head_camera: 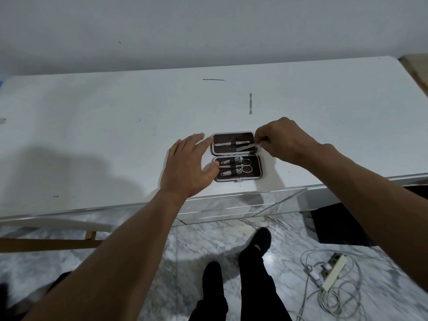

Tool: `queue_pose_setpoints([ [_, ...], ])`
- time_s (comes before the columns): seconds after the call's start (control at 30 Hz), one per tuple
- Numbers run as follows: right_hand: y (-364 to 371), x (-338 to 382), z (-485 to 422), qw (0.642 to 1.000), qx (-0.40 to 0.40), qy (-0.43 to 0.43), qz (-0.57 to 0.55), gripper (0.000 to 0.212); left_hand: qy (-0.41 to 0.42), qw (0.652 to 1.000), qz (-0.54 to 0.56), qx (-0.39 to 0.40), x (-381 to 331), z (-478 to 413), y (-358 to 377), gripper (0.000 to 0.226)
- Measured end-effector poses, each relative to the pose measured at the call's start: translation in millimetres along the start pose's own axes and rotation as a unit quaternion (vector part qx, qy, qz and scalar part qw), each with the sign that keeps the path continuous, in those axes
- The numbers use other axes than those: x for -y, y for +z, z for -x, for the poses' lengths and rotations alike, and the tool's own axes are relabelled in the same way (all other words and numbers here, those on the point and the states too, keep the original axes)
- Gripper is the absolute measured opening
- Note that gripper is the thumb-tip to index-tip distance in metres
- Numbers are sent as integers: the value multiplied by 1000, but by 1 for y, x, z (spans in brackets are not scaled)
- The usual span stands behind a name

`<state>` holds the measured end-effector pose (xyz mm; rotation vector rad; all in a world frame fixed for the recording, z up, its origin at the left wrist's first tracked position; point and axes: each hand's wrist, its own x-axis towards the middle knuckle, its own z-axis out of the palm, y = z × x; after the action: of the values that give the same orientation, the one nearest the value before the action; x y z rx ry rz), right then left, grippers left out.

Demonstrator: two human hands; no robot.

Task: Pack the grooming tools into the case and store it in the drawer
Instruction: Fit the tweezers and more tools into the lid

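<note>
An open grooming case (257,169) with a dark lining lies near the front edge of the white table (92,135). Its near half holds scissors (244,165) and clippers under a black strap. The far half holds tweezers (228,143). My right hand (286,141) pinches a flat metal nail file (246,148) that lies slanted over the far half. My left hand (187,166) rests against the case's left side, fingers spread, thumb at the near half. A cuticle pusher (250,103) and a thin metal pick (213,79) lie loose on the table behind the case.
A drawer front (231,207) with a mirrored face sits below the table edge under the case. On the marble floor at the right lie a power strip (333,272) and tangled cables. A wooden chair frame (46,244) stands at the left. My legs are below.
</note>
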<state>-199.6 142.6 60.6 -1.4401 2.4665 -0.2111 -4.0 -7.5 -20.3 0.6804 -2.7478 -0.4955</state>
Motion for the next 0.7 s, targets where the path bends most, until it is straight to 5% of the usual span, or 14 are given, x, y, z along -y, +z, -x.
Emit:
queue_pose_setpoints([
  [0.7,7,10,-1,981,2,-114,155,22,1,1000,1,-6,-1,0,-1,61],
])
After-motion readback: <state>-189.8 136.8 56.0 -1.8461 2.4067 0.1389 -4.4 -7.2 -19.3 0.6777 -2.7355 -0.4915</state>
